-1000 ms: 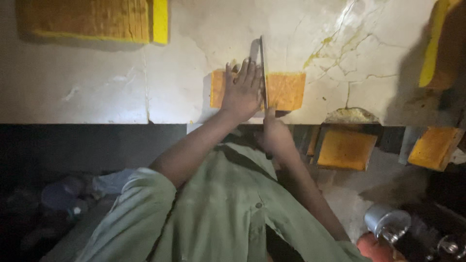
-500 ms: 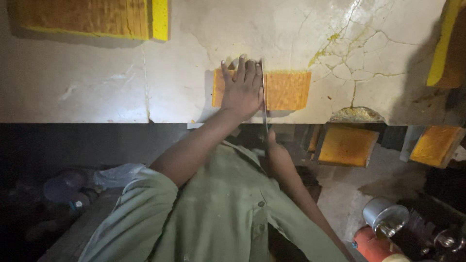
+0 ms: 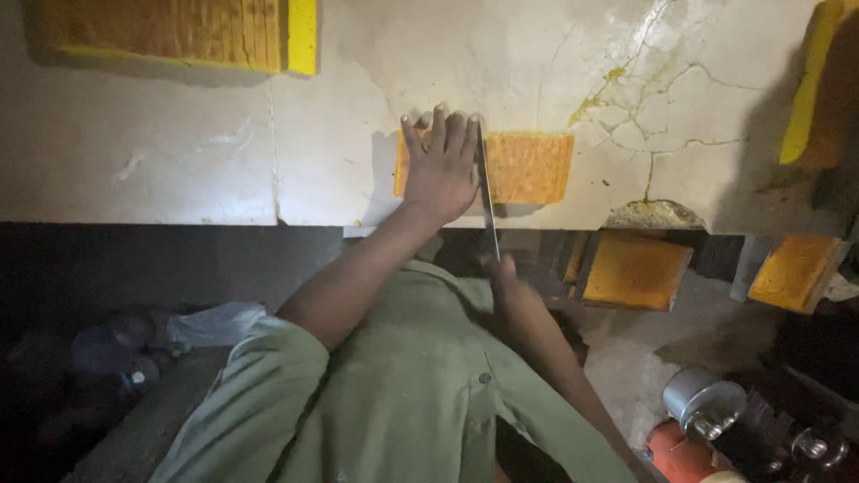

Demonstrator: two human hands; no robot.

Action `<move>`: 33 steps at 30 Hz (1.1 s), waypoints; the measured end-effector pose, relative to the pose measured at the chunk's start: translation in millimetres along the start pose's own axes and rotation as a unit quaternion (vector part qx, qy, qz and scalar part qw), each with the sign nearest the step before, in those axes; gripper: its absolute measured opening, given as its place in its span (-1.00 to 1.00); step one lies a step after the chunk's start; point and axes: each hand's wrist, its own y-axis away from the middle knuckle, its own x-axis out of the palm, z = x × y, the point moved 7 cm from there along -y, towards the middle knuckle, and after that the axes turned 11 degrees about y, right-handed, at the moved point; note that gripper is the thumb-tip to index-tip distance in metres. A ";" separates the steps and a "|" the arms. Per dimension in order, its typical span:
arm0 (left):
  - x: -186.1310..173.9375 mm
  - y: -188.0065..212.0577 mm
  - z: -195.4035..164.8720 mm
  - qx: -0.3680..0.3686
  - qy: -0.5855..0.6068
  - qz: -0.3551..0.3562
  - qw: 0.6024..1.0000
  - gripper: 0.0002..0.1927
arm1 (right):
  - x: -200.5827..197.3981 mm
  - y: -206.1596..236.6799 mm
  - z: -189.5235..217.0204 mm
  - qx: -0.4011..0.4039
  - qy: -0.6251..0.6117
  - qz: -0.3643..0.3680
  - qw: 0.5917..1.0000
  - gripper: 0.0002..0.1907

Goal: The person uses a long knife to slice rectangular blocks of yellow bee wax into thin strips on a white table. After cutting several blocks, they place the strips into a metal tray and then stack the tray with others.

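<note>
Here left hand (image 3: 440, 170) steadies yellow slab (image 3: 528, 167), right hand (image 3: 512, 291) gripping knife (image 3: 488, 192)

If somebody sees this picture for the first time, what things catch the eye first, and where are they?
In the middle, the left hand lies flat on an orange block at the near edge of a cracked white slab, while the right hand holds a long knife cutting down through the block. Similar orange blocks lie lower right below the slab, and a large yellow-edged piece sits top left.
</note>
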 end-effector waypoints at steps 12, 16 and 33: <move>3.2 0.1 4.8 0.005 -0.040 0.045 0.998 -0.23 | 32.6 -91.9 -62.8 0.209 -0.006 0.072 0.975 -0.24; -4.6 0.3 11.2 -0.028 0.030 0.054 0.998 -0.31 | -0.3 -78.6 -20.0 0.211 0.023 0.085 0.973 -0.28; -11.9 7.1 17.3 0.001 -0.012 -0.001 1.000 -0.30 | 21.9 -109.8 -35.7 0.084 0.046 0.022 0.995 -0.15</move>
